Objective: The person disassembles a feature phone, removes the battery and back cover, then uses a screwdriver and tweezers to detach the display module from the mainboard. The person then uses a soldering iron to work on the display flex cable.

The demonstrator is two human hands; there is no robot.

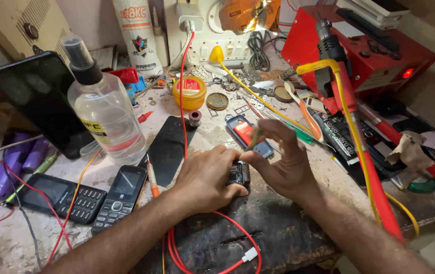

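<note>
Both forearms are bare — no sleeves, watch or bands — and the left hand [204, 178] and right hand [284, 165] wear no gloves or rings.

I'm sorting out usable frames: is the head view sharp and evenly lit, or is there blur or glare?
Head view: the right hand has slightly motion-blurred fingertips; the left hand and keypad phones look sharp; glare on the foil at top; wide-angle bending at the edges.

Both hands are working over a cluttered bench: the left hand [204, 178] is pinning down a small dark phone body [238, 173] while the right hand [283, 162] is pinching a thin tool above it. A red cable [183, 86] is trailing past a clear spray bottle [103, 104] and two keypad phones [83, 198].
</note>
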